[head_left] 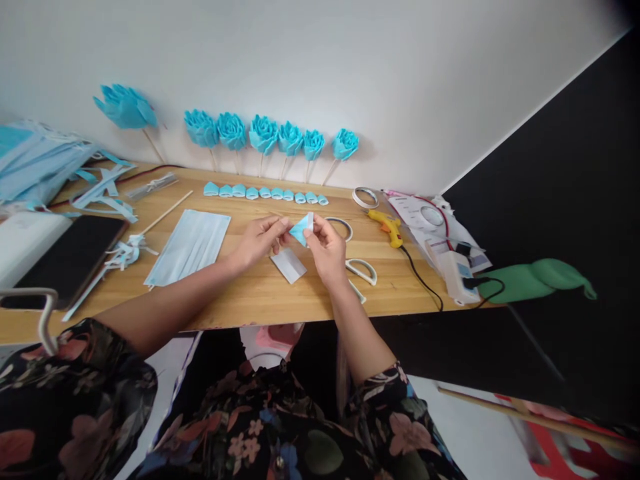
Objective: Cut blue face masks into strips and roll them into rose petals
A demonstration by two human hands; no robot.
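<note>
Over the middle of the wooden table, my right hand [326, 248] pinches a small blue-and-white piece of mask fabric [302, 231], folded to a point. My left hand [265, 239] has its thumb and finger pressed together at that piece's left tip. Below them on the wood lies a flat whitish fabric rectangle [289, 265]. White-handled scissors [363, 272] rest by my right wrist, partly hidden by the hand. A row of small folded blue pieces [265, 193] runs behind my hands. Left of my left forearm is a flat pale blue face mask [193, 247].
Several blue fabric flowers [263, 135] on sticks lean on the wall. A yellow glue gun [386, 227], tape roll [365, 197] and white power strip [457, 277] are at right. At left are a mask pile [45, 167], black phone [67, 257] and a stick with fabric strips [127, 252].
</note>
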